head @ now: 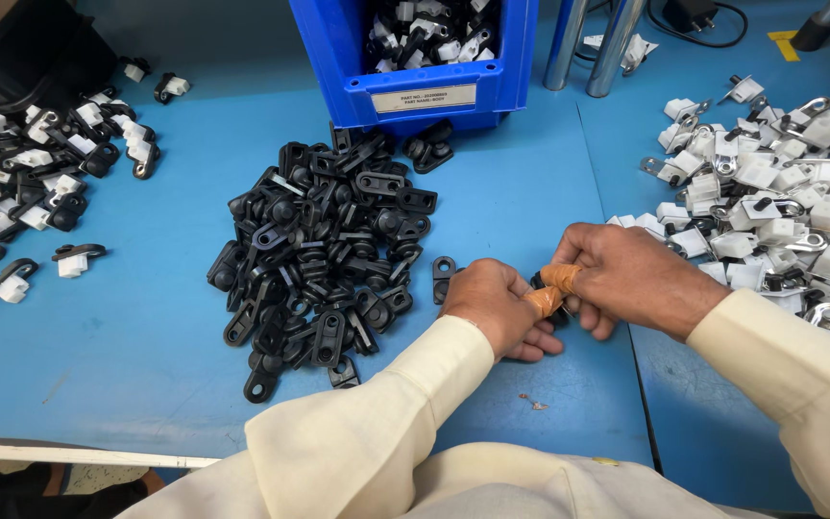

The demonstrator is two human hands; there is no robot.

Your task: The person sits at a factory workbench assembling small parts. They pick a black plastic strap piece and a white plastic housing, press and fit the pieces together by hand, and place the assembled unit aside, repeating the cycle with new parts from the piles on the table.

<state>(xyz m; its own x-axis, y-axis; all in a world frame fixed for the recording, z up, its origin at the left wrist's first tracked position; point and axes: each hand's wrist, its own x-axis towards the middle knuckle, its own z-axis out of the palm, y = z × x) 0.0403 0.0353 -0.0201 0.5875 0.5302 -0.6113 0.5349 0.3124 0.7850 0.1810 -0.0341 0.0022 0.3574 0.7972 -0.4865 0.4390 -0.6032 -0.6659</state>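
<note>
At lower centre of the frame, the left hand [495, 306] and the right hand [617, 277] meet, their grips closed together on a small black plastic clip part [542, 284], mostly hidden between the fingers; two fingertips [557, 279] are wrapped in orange tape. Both hands hover just above the blue bench [127, 336]. Just left lies a heap of black plastic clips [324, 255]. At the right edge sits a pile of white plastic and metal pieces [770, 211]. A blue plastic bin [415, 96] stands at upper centre, and assembled black-and-white parts [21, 183] spread at upper left.
</note>
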